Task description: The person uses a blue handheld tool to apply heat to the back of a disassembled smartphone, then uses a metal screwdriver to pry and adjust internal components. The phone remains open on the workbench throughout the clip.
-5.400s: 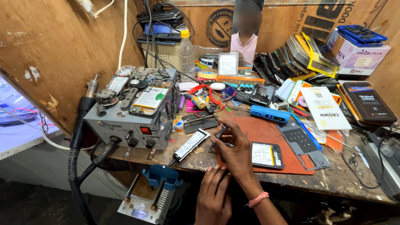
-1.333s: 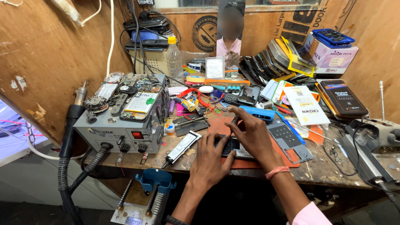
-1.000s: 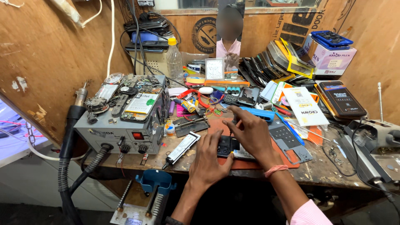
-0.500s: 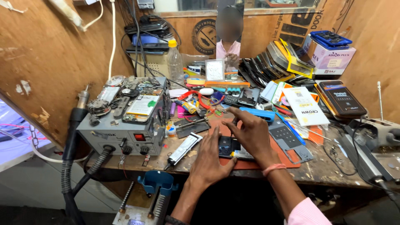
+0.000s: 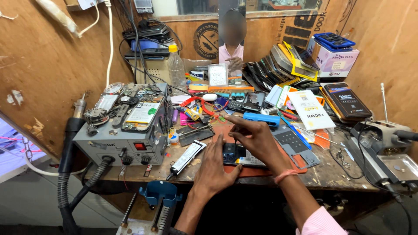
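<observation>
Along the left edge of the workbench [image 5: 331, 176] stands a grey hot-air rework station [image 5: 130, 139], its top strewn with phone boards and loose parts, a black hose [image 5: 65, 161] running down off its left side. Just right of it, near the front edge, a black-and-white tube [image 5: 186, 157] lies slantwise. Next comes the person's left hand [image 5: 216, 167], laid flat with fingers stretched, the fingertips pressing down on the left end of a small dark mobile phone [image 5: 237, 155] that lies on a reddish-brown work mat [image 5: 300, 163] at the middle of the front edge; it pins the phone, gripping nothing. The right hand [image 5: 257, 139] hovers over the right part of the same phone, fingers curled and narrowly pinched above it; whether they hold some small part I cannot tell. Behind the hands lies a blue tool [image 5: 261, 119]. Further right, a grey keypad frame [image 5: 294, 143] rests on the mat, and a dark flat box [image 5: 346, 101] sits toward the right back corner
</observation>
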